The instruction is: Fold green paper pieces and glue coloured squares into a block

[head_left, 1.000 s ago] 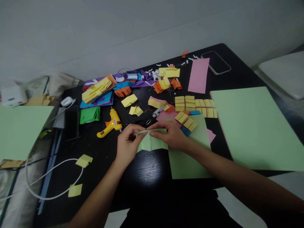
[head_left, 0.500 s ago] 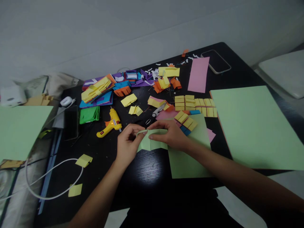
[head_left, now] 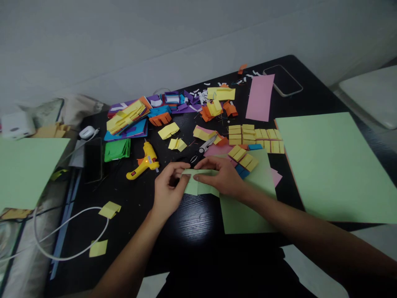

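A small creased piece of light green paper (head_left: 204,188) is held above the black table. My left hand (head_left: 169,188) pinches its left part between thumb and fingers. With thumb and fingertips, my right hand (head_left: 221,178) grips the upper edge just right of the middle crease. Both thumbs lie close together on the near face. Under my right wrist is a larger light green sheet (head_left: 248,215). Scissors (head_left: 206,145) lie just beyond my hands, partly hidden. A yellow glue gun (head_left: 145,161) rests on its side to the left.
Folded yellow pieces (head_left: 238,134) line up behind my right hand. A big green sheet (head_left: 335,165) covers the right side. Stacked coloured papers (head_left: 128,118) and white scraps (head_left: 203,97) lie at the back. A white cable (head_left: 71,258) loops at left; a phone (head_left: 283,80) sits far right.
My left fingers have shifted slightly along the green paper, and its left end is now more covered. My right hand stays nearly in place, still pinching the upper edge.
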A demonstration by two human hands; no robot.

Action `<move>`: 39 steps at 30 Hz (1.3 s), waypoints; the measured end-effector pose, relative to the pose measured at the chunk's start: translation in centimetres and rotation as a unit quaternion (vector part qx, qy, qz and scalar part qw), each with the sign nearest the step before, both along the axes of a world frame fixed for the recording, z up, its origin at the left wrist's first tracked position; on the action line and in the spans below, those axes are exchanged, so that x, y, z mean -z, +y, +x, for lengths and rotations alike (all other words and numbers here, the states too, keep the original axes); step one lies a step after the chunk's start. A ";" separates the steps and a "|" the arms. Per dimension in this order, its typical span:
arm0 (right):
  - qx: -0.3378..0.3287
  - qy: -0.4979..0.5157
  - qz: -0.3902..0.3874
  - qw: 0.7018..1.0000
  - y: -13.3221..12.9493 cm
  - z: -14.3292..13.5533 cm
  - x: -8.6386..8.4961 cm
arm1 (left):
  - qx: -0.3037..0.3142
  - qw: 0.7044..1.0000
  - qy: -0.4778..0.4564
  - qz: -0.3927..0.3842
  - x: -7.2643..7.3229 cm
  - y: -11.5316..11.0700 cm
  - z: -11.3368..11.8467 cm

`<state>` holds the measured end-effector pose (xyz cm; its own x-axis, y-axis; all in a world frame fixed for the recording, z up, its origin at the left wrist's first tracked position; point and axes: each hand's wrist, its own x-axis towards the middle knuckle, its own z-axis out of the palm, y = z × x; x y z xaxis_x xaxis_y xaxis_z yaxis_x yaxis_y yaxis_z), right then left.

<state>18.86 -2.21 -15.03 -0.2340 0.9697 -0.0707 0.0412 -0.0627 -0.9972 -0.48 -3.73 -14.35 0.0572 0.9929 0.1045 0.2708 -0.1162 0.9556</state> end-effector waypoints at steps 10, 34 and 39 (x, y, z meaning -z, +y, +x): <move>0.029 0.012 0.049 0.998 -0.7 -0.5 -0.1 | -0.016 0.999 0.011 0.037 -0.2 -0.4 0.0; 0.002 0.021 0.005 1.000 -0.3 -0.1 -0.3 | -0.045 0.997 -0.066 0.005 -0.3 -0.2 0.6; -0.006 0.016 0.014 1.000 -0.1 0.1 -0.3 | -0.046 0.996 -0.074 -0.003 -0.3 -0.2 0.5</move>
